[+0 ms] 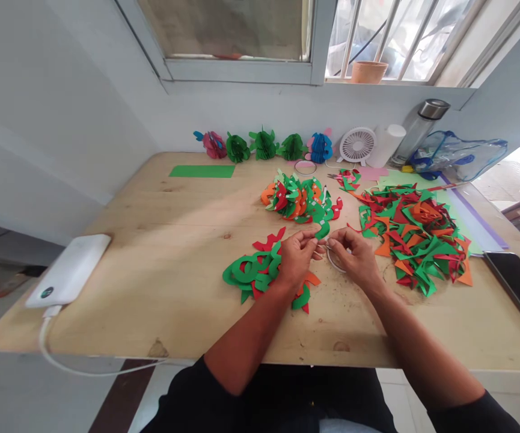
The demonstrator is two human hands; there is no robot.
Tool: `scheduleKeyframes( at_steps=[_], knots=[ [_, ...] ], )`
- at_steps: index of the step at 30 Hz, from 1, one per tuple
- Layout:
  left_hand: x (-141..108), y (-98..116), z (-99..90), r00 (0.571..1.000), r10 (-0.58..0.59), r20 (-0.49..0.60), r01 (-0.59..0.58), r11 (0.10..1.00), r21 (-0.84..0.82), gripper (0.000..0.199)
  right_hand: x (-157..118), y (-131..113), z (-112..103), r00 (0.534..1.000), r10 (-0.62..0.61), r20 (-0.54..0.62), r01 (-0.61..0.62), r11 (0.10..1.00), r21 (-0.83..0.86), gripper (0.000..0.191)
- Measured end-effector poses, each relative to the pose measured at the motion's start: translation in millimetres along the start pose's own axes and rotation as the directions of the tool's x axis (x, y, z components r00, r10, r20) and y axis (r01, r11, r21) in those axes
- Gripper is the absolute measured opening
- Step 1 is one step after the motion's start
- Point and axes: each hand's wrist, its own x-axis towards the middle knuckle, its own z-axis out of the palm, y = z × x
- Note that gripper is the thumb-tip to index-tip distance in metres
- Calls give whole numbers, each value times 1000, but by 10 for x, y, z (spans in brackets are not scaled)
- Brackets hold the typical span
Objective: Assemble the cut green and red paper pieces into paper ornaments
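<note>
My left hand has its fingers pinched on a green paper piece with a small white patch. Close by on the right, my right hand is closed at the fingertips; what it holds is too small to make out. A white ring, perhaps a tape roll, lies under my right hand. Beyond the hands sits a cluster of green, red and orange pieces with white patches. A pile of green and red cutouts lies left of and partly under my left forearm.
Paper scraps are heaped on the right, near a phone. Folded paper figures line the wall beside a small fan and a bottle. A green strip lies back left; a power bank sits far left.
</note>
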Motion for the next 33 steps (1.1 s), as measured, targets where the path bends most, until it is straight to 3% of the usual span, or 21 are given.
scheduleKeyframes(
  at_steps=[12,33],
  knots=[
    [-36,-19,1,995,32,91,-39,996,81,17,-14,38,74,996,88,36,-89,995,44,15],
    [-30,-44,2,990,37,136,-53,992,113,10,-10,61,90,990,139,19,-139,990,4,12]
  ],
)
